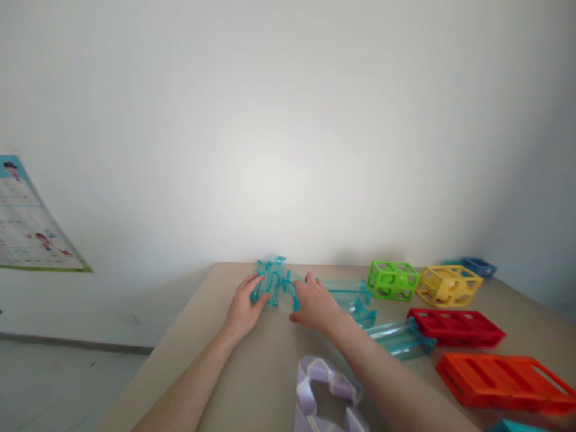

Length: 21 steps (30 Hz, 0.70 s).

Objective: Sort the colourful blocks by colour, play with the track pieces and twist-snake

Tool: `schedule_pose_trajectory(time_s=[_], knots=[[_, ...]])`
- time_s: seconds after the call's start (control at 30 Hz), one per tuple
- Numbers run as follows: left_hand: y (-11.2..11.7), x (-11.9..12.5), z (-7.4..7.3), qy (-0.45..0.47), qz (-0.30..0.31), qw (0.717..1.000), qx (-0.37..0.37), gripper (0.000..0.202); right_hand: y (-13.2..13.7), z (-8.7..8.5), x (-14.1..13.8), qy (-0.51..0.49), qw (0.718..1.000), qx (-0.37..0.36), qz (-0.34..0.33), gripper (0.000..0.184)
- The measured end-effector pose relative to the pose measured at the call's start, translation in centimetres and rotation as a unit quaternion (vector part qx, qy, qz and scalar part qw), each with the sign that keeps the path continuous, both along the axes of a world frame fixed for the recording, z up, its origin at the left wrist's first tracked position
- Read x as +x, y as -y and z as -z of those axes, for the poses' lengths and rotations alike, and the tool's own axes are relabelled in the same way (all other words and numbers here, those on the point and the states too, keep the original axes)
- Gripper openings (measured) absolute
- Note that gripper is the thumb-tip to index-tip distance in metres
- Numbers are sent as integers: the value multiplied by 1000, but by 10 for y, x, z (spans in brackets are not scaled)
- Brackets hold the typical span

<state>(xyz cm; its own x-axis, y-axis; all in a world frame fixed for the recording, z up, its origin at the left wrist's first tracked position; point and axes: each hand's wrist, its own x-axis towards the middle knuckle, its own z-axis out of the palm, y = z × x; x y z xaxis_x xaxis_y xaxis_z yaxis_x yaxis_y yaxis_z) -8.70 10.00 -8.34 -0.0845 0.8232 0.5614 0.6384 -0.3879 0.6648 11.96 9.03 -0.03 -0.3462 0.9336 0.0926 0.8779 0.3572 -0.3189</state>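
Observation:
At the far left of the table, my left hand [245, 306] has its thumb and fingers closed about the near left side of a see-through teal plastic track piece [274, 277]. Right beside it, my right hand [316, 305] is curled over a small curved teal piece [288, 284], whose edge shows between thumb and fingertips. The two pieces lie close together; whether they are joined I cannot tell. More see-through teal track pieces [348, 291] lie to the right of my right hand, and a longer teal track [400, 339] is partly behind my right forearm.
On the right stand a green frame block [393, 281], a yellow one [449, 285], a red one [456, 327] and an orange one [506, 381]. A blue piece [479, 267] sits at the back. A lilac folded ring [308, 396] lies in front. The wall [288, 150] borders the table's back edge.

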Motion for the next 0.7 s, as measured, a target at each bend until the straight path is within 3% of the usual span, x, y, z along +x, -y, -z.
schedule_pose_trajectory(time_s=[0.13,0.3,0.43,0.57,0.7], knots=[[5,1,-3,-29,-7,999,14,46,-10,-1,0,31,999,-7,10,18],[10,2,-10,-58,-8,997,40,42,-14,-10,3,24,999,2,22,23],[10,4,-10,-72,3,997,40,38,-7,-2,0,1,1000,-14,8,37],[9,3,-6,-85,24,996,29,40,-10,5,-3,-42,997,-65,21,27],[11,2,-9,-90,36,995,29,48,-19,-7,3,-123,984,-110,70,24]])
